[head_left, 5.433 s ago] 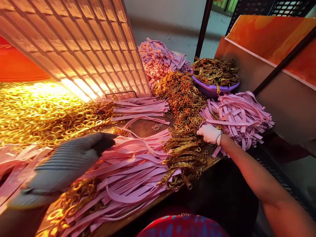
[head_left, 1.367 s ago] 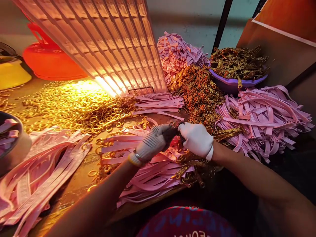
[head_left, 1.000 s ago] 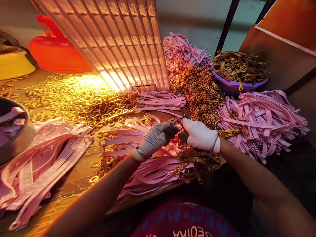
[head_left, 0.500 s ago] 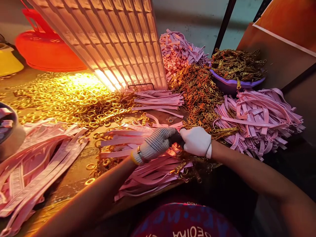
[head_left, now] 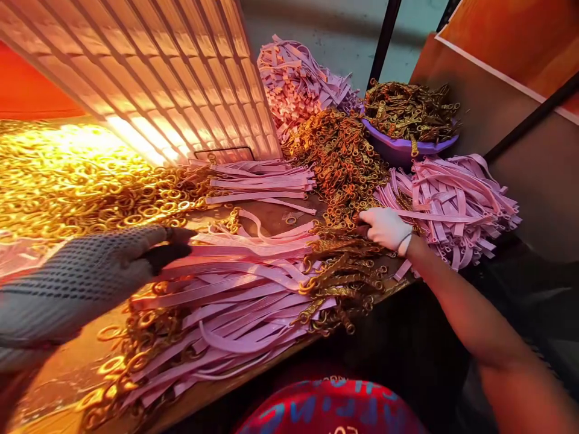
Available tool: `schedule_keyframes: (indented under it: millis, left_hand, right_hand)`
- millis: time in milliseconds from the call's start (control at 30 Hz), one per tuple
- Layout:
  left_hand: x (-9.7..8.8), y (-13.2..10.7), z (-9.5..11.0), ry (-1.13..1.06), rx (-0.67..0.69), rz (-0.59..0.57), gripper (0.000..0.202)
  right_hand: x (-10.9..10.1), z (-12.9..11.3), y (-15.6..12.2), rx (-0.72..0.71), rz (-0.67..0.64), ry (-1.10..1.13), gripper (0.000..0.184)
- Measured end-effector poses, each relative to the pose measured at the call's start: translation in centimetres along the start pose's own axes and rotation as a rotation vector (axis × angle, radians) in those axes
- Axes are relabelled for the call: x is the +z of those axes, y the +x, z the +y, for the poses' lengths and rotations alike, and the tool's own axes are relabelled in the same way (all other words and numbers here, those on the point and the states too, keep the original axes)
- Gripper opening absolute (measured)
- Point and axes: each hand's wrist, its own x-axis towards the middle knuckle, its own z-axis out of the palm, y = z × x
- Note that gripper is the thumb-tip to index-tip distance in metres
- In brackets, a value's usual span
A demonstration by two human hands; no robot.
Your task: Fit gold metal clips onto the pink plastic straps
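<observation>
Holding the left hand (head_left: 104, 265) with fingers parted beside the pink straps (head_left: 253, 266) lying across the worktop (head_left: 63, 386), and the right hand (head_left: 386, 229) with fingers curled at the gold clasp heap (head_left: 348, 163), grasp impossible to tell.

From where I stand, a spread of straps (head_left: 244, 301) lies along the near edge of the desk (head_left: 54, 380), with clasps (head_left: 335, 271) at its right ends. Behind it sits a short row of straps (head_left: 266, 181); left of that row, a bed of rings (head_left: 67, 175). A panel (head_left: 181, 78) stands behind the rings and the row. To the row's right is a mound of clasps (head_left: 346, 169), with a pile of straps (head_left: 303, 78) at its back. Behind the mound, to the right, a bowl (head_left: 398, 149) holds more clasps. In front of the bowl, rightmost, lies a heap of straps (head_left: 461, 205).
</observation>
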Motion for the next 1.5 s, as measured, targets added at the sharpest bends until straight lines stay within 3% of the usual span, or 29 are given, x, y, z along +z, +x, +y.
schedule_keyframes:
  millis: [100,167,233,300,367,500,633,700,767,867,933,1033,1100,1267,1400,1500]
  left_hand:
    - [2.6,-1.5,3.7,-0.372,-0.077,0.02,0.04]
    - [4.3,-1.9,6.3,-0.867,-0.178,-0.09,0.04]
    - [5.8,-1.8,8.0,-1.288,-0.344,-0.309,0.043]
    - [6.8,-1.9,9.0,-1.519,-0.424,-0.449,0.048]
    - [7.4,-2.3,9.4,-1.608,-0.422,-0.535,0.054]
    - [8.5,-3.3,9.3,-1.63,-0.356,-0.571,0.044]
    - [9.7,-3.5,8.8,-1.443,-0.299,-0.483,0.05]
    - [10.2,-3.5,8.7,-1.331,-0.278,-0.453,0.057]
    - [10.5,-3.6,8.8,-1.271,-0.242,-0.458,0.06]
    - [10.7,-3.7,9.3,-1.258,-0.187,-0.598,0.051]
    - [10.8,-3.7,9.6,-1.278,-0.175,-0.694,0.039]
    - [10.8,-3.6,9.9,-1.297,-0.187,-0.726,0.036]
    - [10.9,-3.8,9.9,-1.251,-0.168,-0.635,0.042]
    - [11.4,-5.2,9.3,-1.105,-0.013,-0.235,0.053]
    - [12.2,-5.8,9.3,-0.954,0.171,-0.139,0.047]
    - [12.0,-4.9,10.2,-0.985,0.12,-0.127,0.046]
  right_hand:
    - [1.3,2.9,0.6,0.172,-0.127,-0.176,0.016]
    - [2.3,3.7,0.7,0.178,-0.136,-0.199,0.019]
    - [2.8,3.9,0.7,0.17,-0.132,-0.216,0.021]
    - [2.9,3.8,0.6,0.148,-0.11,-0.23,0.021]
    - [2.5,3.5,0.5,0.149,-0.026,-0.235,0.021]
    - [1.5,1.6,0.5,0.115,0.203,-0.044,0.022]
    - [0.7,-2.7,0.4,-0.153,0.328,0.339,0.03]
    - [0.4,-5.1,0.2,-0.297,0.378,0.412,0.035]
    - [-0.1,-7.5,-0.1,-0.405,0.372,0.348,0.04]
    - [-0.8,-10.3,-0.4,-0.505,0.256,0.115,0.044]
    - [-1.2,-11.5,-0.5,-0.541,0.176,-0.008,0.041]
    - [-1.5,-12.1,-0.6,-0.543,0.144,-0.082,0.035]
    - [-1.4,-11.8,-0.8,-0.512,0.159,-0.075,0.031]
    - [-0.4,-10.9,-1.1,-0.438,0.221,0.14,0.012]
    - [0.1,-11.0,-1.0,-0.416,0.248,0.276,0.01]
    - [-0.7,-11.5,-1.2,-0.392,0.272,0.249,0.011]
